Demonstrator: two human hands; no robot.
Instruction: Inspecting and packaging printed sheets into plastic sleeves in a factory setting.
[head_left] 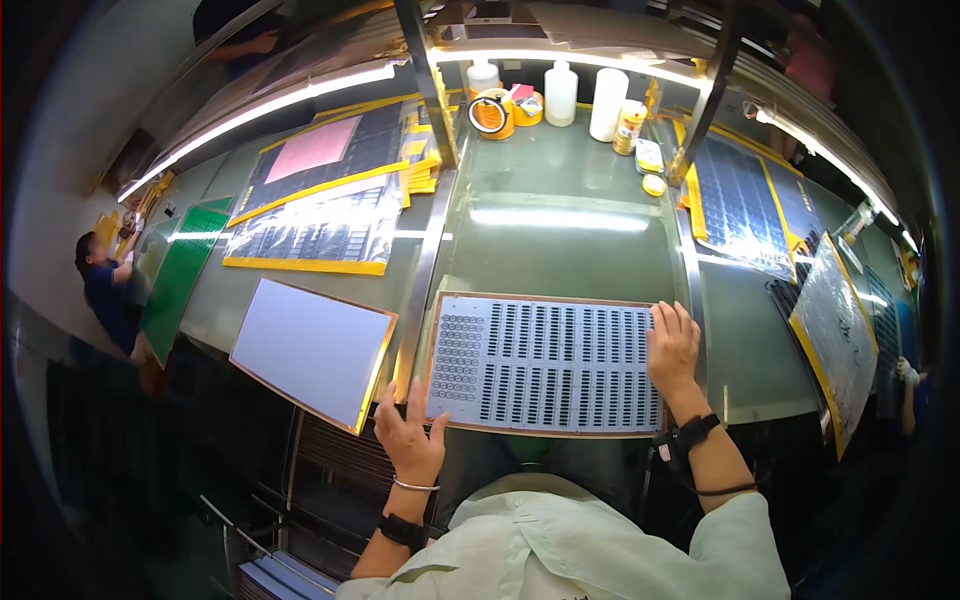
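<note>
A flat panel (472, 385) with rows of small dark slots and a block of small round marks lies on the green worktop in front of me. My right hand (676, 352) rests on its right edge, fingers stretched out over the surface. At the panel's lower left corner my left hand (410, 438) has its fingers spread and nothing in them. Whether its fingertips touch the panel's edge I cannot tell. Left of this hand lies a plain pale panel (315, 345) with a copper-coloured and yellow edge, tilted and jutting over the table's front.
White bottles (561, 94), tape rolls (490, 114) and a yellow can (628, 128) stand at the back. Yellow-edged films (315, 225) lie on the left table, more films (740, 205) on the right. Metal posts (428, 85) flank the worktop (560, 245). A person (105, 290) works far left.
</note>
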